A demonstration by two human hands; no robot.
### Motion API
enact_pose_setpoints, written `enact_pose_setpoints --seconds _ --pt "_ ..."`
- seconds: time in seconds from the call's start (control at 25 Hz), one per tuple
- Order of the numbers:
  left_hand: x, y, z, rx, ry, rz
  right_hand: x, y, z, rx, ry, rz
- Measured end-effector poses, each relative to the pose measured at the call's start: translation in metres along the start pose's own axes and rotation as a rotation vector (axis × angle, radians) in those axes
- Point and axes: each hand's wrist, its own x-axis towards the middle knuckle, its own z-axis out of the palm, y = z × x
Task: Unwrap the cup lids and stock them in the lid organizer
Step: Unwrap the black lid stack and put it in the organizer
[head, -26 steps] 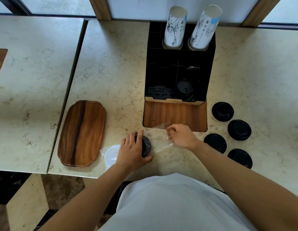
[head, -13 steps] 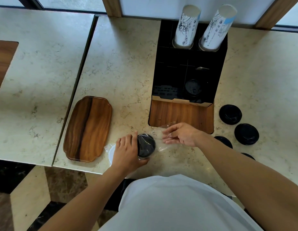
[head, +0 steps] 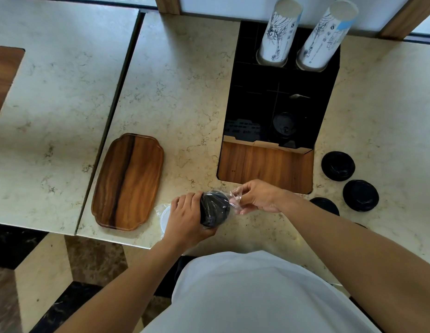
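Near front edge of the marble table (head: pixel 185 97): left hand (head: pixel 185 218) wrapped around a stack of black lids (head: pixel 215 209) lying on its side, fingers curled over the top, thumb below. Stack is sheathed in a clear plastic wrap (head: pixel 234 200).

Right hand (head: pixel 257 197) just right of the stack, fingertips pinching the loose end of the wrap, which is bunched between thumb and fingers. Hands close together, the stack's end face between them.

Under and behind the left hand, at the front edge: a white lid (head: pixel 165 218) in clear plastic, mostly hidden by the hand.

Lid organizer (head: pixel 281 104): black box with wood-grain front panel, standing towards the table's back edge, right of centre. One black lid (head: pixel 284 122) visible in a front right compartment; the front left compartment holds something dark that cannot be made out. Two tall stacks of printed white paper cups (head: pixel 278 34) stand tilted in the rear slots.

Loose black lids (head: pixel 338 165) lie flat on the table right of the organizer, towards the front right: two fully in view, a third partly covered by the right forearm, a sliver of a fourth below that.

Wooden tray (head: pixel 128 181) lies left of the hands, near the table's front left corner. A second table (head: pixel 53 92) adjoins on the left, dark seam between them.
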Motion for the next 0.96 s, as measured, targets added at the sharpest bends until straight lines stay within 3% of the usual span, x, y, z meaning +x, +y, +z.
enact_pose_setpoints --seconds 0.44,0.96 --pt "0.009 0.011 0.001 0.046 -0.044 -0.027 0.004 -0.001 0.013 -0.259 0.101 -0.121" --pt "0.007 0.01 0.01 0.155 -0.055 -0.024 -0.017 0.008 -0.028 -0.204 0.138 -0.14"
